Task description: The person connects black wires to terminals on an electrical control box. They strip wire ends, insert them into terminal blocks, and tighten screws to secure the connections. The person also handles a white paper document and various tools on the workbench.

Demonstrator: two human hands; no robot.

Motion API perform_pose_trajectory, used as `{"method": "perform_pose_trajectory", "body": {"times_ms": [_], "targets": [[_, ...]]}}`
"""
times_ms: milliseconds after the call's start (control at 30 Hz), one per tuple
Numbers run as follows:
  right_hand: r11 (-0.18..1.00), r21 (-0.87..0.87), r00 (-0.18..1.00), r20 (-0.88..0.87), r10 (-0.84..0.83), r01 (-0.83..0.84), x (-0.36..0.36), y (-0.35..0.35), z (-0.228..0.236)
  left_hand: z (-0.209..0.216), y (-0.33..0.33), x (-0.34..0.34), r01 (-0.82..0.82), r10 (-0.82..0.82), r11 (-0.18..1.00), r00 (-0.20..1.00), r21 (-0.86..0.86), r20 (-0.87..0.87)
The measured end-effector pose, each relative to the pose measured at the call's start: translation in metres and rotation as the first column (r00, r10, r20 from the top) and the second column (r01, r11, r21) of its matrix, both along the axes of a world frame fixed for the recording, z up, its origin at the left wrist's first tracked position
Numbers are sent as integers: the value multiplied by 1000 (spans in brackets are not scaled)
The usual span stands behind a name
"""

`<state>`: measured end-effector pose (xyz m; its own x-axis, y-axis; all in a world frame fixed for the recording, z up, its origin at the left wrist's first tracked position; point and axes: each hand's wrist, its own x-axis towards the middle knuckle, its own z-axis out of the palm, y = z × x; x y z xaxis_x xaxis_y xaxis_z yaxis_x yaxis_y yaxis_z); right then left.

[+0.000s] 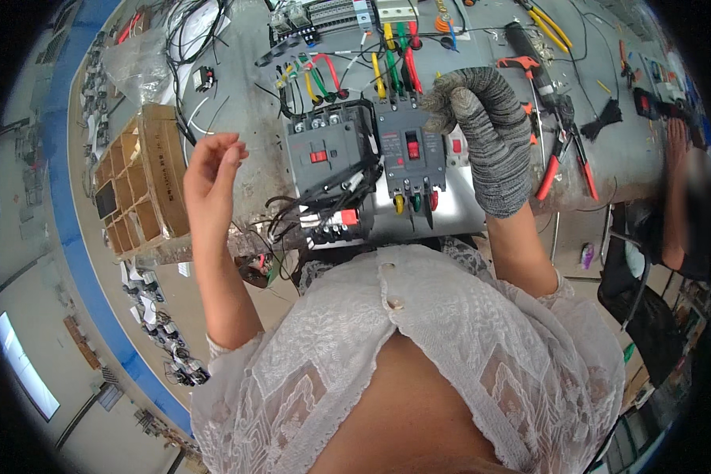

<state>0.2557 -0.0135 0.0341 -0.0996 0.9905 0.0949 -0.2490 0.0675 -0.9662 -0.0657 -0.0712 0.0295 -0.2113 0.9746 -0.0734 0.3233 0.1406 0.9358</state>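
My left hand [213,170] is bare and raised beside the left circuit breaker, fingers loosely bent, nothing visible in it. My right hand [490,118] wears a grey knitted glove. Its fingers are curled together at the upper right corner of the right circuit breaker [411,154]; whatever they hold is hidden. Both breakers, the left circuit breaker [320,150] included, are dark grey with red switches. Yellow, green and red cables [393,67] run into the right breaker's top. A bundle of black wires [344,186] lies across the left breaker's lower side, above a contactor [332,229].
A divided cardboard box [162,166] stands at the left, near a clear plastic bag [138,67]. Red-handled cutters [565,150], an orange-handled tool [520,63] and yellow-handled pliers [551,28] lie at the right. Another person's arm [675,189] is at the far right.
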Motion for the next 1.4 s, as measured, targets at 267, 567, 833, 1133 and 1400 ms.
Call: {"method": "perform_pose_trajectory", "body": {"times_ms": [267,567,833,1133,1400], "targets": [[968,246,874,481,-77,-50,17,-31,-24,68,-38,74,411,-386,912,845,-14,-370],[939,332,808,575,-125,-91,23,-54,-36,68,-35,95,354,-365,927,787,-121,-498],[946,282,770,635,-60,-159,14,-43,-31,90,12,86,421,-376,906,739,-54,-559],[900,269,311,937,-162,-343,-29,-10,-24,99,25,73,392,-355,919,789,-35,-501],[952,116,701,703,123,-284,-37,0,-26,102,21,65,360,-343,932,820,-54,-458]]}}
